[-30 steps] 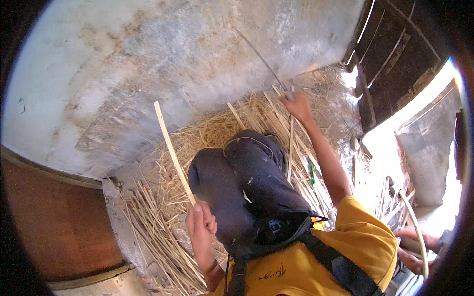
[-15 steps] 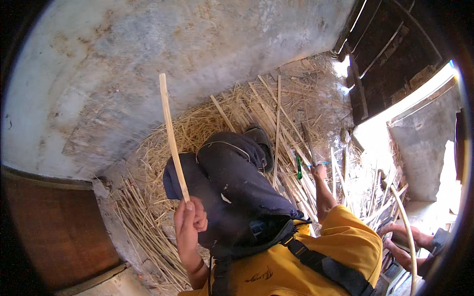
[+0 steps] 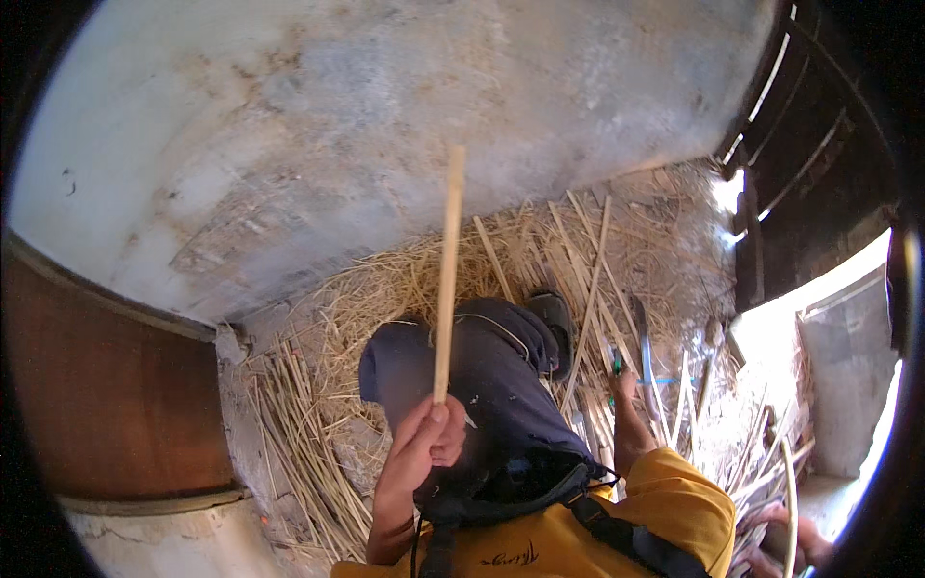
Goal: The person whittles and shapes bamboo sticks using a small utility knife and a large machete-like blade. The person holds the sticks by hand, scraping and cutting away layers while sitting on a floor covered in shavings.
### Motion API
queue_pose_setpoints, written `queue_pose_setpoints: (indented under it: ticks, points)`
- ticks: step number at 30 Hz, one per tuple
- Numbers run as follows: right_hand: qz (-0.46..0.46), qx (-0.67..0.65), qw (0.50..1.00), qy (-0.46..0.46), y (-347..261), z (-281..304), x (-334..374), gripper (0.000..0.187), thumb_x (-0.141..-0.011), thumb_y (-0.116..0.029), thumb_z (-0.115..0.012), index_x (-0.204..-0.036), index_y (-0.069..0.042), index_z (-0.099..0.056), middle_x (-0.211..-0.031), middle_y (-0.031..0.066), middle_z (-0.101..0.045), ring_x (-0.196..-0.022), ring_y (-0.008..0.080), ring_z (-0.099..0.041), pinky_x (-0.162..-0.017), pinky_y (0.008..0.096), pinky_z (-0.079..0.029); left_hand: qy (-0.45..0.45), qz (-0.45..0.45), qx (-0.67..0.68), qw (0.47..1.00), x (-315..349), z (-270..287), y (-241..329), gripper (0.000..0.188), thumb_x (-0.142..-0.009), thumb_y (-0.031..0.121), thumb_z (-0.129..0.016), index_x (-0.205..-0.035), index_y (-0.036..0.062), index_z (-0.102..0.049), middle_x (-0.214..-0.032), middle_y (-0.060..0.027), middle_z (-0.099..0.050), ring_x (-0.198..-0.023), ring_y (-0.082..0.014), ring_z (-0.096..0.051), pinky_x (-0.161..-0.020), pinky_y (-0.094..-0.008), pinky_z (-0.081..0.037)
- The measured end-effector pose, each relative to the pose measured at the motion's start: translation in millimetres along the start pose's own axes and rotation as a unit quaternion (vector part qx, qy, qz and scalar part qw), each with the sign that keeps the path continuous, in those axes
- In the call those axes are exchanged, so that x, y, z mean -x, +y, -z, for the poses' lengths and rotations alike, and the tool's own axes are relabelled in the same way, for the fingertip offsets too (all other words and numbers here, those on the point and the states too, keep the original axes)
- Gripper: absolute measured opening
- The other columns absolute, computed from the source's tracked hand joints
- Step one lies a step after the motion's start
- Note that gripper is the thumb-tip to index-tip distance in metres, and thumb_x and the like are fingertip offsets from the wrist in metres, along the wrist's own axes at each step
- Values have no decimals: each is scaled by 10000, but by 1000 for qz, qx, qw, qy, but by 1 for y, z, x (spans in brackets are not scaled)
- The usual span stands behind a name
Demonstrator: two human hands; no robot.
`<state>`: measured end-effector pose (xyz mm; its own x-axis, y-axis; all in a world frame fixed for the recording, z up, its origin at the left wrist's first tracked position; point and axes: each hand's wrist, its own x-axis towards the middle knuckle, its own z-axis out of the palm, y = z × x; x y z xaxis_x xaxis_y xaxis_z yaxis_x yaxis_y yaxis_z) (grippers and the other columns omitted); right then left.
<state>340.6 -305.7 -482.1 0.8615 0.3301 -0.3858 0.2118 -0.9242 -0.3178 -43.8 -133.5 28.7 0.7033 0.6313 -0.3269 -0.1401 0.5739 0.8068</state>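
Observation:
My left hand (image 3: 422, 443) is closed round the lower end of a long, pale bamboo strip (image 3: 449, 270), which stands almost upright before the wall. My right hand (image 3: 624, 385) reaches down to the strips on the floor, its fingers over a slim green object (image 3: 618, 363). That object is partly covered by the hand, and its kind does not show. Just right of this hand lies a long-bladed knife (image 3: 644, 337), apart from the fingers. Several loose bamboo strips (image 3: 590, 289) lie under and beyond the knife.
My bent legs (image 3: 501, 376) fill the middle. Shavings (image 3: 424, 279) cover the floor along the grey wall (image 3: 385, 116). A bundle of thin strips (image 3: 303, 433) lies at left by a brown panel (image 3: 116, 385). At lower right, another person's limb (image 3: 795, 530) shows near a curved pole (image 3: 790, 491).
The right hand has let go of the knife and moved left onto the green object. The left hand's strip has come more upright. The view has shifted, so the scene sits lower and further right.

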Motion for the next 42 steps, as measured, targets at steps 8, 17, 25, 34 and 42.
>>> queue_pose_setpoints:
  ticks: [8,17,25,34,42]
  points:
    - [36,35,998,-25,-4,-9,-24,494,-866,-375,-656,-1205,-16,-635,-1069,289,-711,-1076,452,-683,-908,542,-549,-2,-24,-32,999,3,-9,3,271,-1117,259,-431,-1167,12,-531,-739,75,-304,-581,-26,-266,-507,-208,-215]
    - [141,-563,791,-195,-160,154,47,116,-947,-182,-539,-1019,-115,-478,-757,5,-500,-549,98,-465,-487,241,-397,-108,-4,51,993,6,-4,6,461,-1102,418,-427,-1225,-11,-544,-744,58,-311,-547,-41,-291,-487,-217,-262]
    - [383,-512,679,-361,-339,337,241,423,-993,-200,-599,-1386,-46,-570,-792,-11,-604,-652,65,-509,-559,223,-386,-116,0,42,992,1,-9,10,485,-1103,399,-409,-1253,-38,-554,-685,41,-331,-496,-70,-337,-421,-258,-363]
    - [467,-443,661,-386,-393,342,308,378,-966,-216,-706,-1266,6,-645,-953,62,-721,-649,49,-525,-585,197,-394,-14,-103,-76,992,21,-12,4,425,-1111,359,-414,-1277,-12,-536,-753,23,-410,-544,-56,-375,-470,-234,-349]
    - [638,-406,628,-186,-385,352,317,311,-1010,-248,-640,-1176,15,-661,-888,38,-658,-832,136,-630,-737,274,-479,23,-93,-13,995,32,8,11,231,-1109,296,-449,-1054,75,-491,-759,42,-370,-579,-42,-312,-501,-204,-242]
